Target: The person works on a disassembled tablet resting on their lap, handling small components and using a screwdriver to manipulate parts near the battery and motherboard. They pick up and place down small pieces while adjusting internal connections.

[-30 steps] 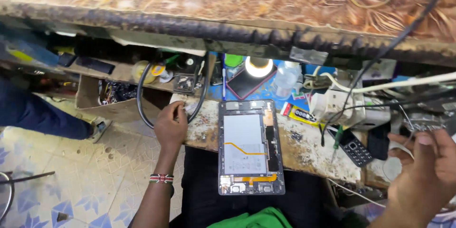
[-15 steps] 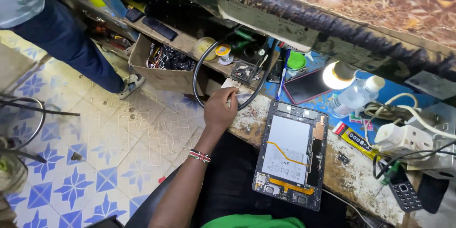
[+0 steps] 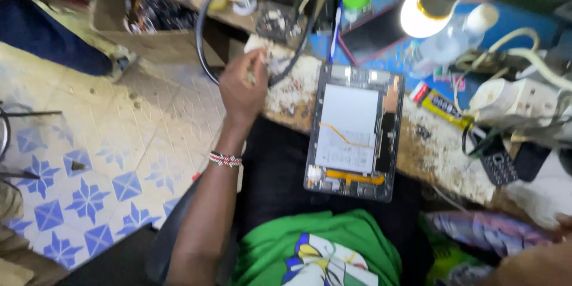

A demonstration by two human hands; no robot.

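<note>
One left hand [image 3: 241, 86] pinches something small and pale at the worn bench's corner [image 3: 286, 92], just beside the opened grey tablet [image 3: 354, 134]; a steady, light pinch suits it. Right hand's grip: cannot tell.
</note>
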